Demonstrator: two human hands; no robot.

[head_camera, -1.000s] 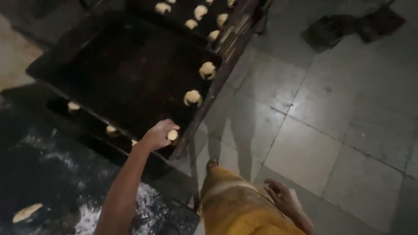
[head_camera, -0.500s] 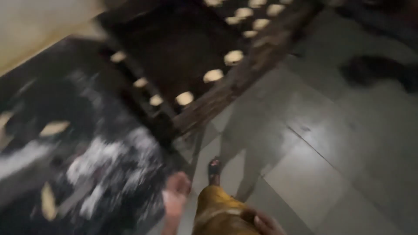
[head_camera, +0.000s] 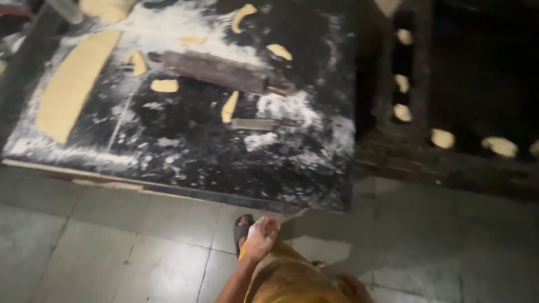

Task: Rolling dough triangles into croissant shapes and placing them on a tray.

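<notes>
Grey floor tiles (head_camera: pixel 112 252) are running under a dark, flour-dusted worktop (head_camera: pixel 185 163), dimly lit. Items lying on it: a long wooden rolling pin (head_camera: pixel 222 72); a flat knife (head_camera: pixel 264 123) just below it; a broad rolled dough sheet (head_camera: pixel 70 84) along the far-left part; small cut dough pieces (head_camera: pixel 165 85) scattered around the pin. Beside the worktop, a dark tray (head_camera: pixel 477 84) is carrying pale dough rounds (head_camera: pixel 442 138) in rows.

Left hand (head_camera: pixel 261 235): hanging loosely curled at the near edge of the worktop, floury, gripping nothing. Right hand (head_camera: pixel 353 287): hanging low at the frame's bottom edge by the yellow garment (head_camera: pixel 286 278); whether it is holding anything cannot be told.

Handling judgement: soft cut pieces are best lifted gently from beneath, with floured fingers.
</notes>
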